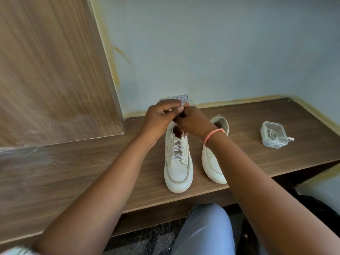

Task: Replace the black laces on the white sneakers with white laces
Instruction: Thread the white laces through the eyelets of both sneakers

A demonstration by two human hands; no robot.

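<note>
The left sneaker [178,162] stands on the wooden desk [73,172], toe toward the viewer, its eyelets already crossed by a white lace [177,149] from the lowest row to near the collar — no black lace is visible anywhere in view. Above the collar the left hand [161,116] and the right hand [195,124] meet, fingers [176,109] curled inward as if pinching the two free lace ends; the ends themselves are hidden between the hands, so the grip is inferred rather than seen. The step in hand appears to be the finishing of this shoe: tightening the top crossing or tying the knot. To do it well, both ends should be drawn to matching length before knotting, the rows below snugged evenly from toe upward so none lies slack or twisted, and the tongue kept centred under the lacing. The pull is best directed up and slightly outward, with the sole left flat on the desk so the shoe does not tip. Just beside it, partly behind the right forearm and its pink wristband [214,134], stands the second sneaker [214,162]; whether it is laced cannot be told. Well apart to the right sits a clear plastic box [273,138] holding a coiled white lace — presumably the one for that second shoe.
</note>
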